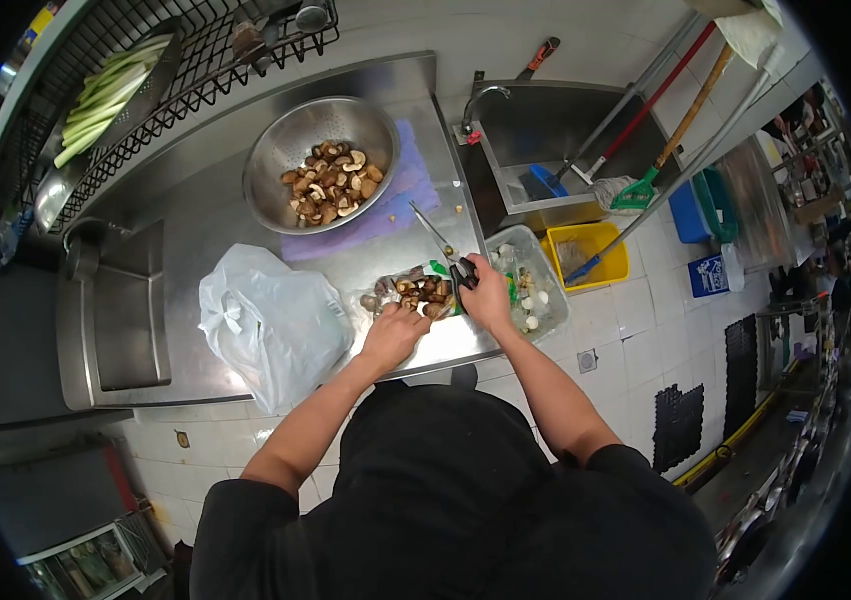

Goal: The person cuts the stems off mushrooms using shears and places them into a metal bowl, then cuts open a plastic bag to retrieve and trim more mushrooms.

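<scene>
My right hand (486, 293) is closed around the black handles of a pair of scissors (440, 238), whose blades are apart and point away to the upper left. Just below lies a clear plastic bag of brown mushrooms (413, 290) with green print, on the steel counter (445, 345). My left hand (392, 338) grips the near edge of this bag, its fingertips partly hidden. Farther back, a perforated steel colander (270, 190) with many mushroom pieces rests on a purple cloth (417, 180). A knotted white plastic bag (270, 320) stands left of my left hand.
A grey bin (557, 318) with scraps stands against the counter's right edge. Beyond are a yellow bucket (605, 270) and a deep sink (535, 125) with mop and brush handles. A small sink (130, 320) is at left, under a wire rack (210, 75) holding green stalks (110, 95).
</scene>
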`<state>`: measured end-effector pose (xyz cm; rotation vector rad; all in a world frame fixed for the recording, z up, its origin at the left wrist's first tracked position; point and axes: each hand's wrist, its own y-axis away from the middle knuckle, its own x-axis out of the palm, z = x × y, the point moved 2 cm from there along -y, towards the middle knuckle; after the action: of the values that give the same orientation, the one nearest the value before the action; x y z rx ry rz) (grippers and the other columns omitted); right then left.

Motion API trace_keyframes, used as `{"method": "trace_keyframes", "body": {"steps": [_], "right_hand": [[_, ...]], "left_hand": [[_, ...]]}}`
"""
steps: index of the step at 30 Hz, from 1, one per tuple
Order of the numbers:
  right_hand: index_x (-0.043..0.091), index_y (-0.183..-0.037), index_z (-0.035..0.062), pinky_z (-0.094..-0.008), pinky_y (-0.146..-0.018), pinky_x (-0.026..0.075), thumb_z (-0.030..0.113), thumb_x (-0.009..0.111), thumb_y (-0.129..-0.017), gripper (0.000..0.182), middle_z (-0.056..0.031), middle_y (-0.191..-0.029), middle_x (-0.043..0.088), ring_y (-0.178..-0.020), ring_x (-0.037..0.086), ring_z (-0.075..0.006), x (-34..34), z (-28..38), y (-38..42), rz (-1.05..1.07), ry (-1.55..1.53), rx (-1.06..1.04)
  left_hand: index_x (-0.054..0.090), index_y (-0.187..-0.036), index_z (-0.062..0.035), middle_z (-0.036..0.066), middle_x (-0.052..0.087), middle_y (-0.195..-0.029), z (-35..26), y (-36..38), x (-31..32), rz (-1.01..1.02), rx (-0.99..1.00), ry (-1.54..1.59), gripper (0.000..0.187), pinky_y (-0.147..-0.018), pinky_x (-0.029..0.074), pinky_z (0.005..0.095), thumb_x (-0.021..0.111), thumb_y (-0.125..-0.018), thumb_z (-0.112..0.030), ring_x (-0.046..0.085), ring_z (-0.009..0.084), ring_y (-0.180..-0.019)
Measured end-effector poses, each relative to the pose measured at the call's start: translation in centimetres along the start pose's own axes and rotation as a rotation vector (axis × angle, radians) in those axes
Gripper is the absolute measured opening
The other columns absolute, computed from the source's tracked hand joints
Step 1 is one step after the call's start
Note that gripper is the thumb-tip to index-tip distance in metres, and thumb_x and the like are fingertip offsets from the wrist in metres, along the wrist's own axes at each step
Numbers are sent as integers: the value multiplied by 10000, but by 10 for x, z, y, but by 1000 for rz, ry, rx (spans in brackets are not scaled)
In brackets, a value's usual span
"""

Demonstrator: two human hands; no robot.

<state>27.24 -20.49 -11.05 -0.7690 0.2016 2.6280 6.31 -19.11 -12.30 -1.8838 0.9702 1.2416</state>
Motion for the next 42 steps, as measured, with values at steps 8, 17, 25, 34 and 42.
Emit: {"method": "trace_keyframes", "body": {"steps": [8,17,25,34,42], "right_hand": [[641,-1169,49,-395,-734,542,8,692,-719,454,-207,-877,701,-818,698,-361,5,-24,-24,-11,84,-59],[630,-1167,-1,-374,-770,544,68,753,-740,450,-195,-911,717,-855,707,-316,-33,-24,-34,158,73,-39],[619,-1178,-27,-255,-593,485,197,866,-771,525,-50,-807,703,-690,628,-92,-65,-10,54,463,-250,180],[635,-1165,-14,-269,-553,479,226,841,-805,479,1,-774,655,-677,603,-91,-60,-42,125,511,-426,414],[571,-1279,17,-409,-702,541,288,748,-823,559,-179,-898,665,-779,673,-319,-72,-9,123,383,169,-191]], "left_hand": [[638,-877,-145,-3,628,-797,23,26,-13,16,95,-79,111,-801,424,334,563,-799,-120,611,176,-856],[646,-902,-97,39,591,-783,10,18,-36,-100,78,-98,145,-788,495,368,599,-929,-231,623,221,-867],[609,-951,-1,214,702,-789,-22,-37,-8,91,-589,48,407,-622,564,456,679,-886,-397,709,358,-712],[600,-1148,-22,136,697,-908,-10,-14,3,-275,-819,640,397,-689,565,316,744,-813,-180,714,208,-790],[534,-1330,26,112,661,-1107,4,-2,-14,-388,-870,1613,376,-858,583,322,557,-955,13,667,186,-975]]}}
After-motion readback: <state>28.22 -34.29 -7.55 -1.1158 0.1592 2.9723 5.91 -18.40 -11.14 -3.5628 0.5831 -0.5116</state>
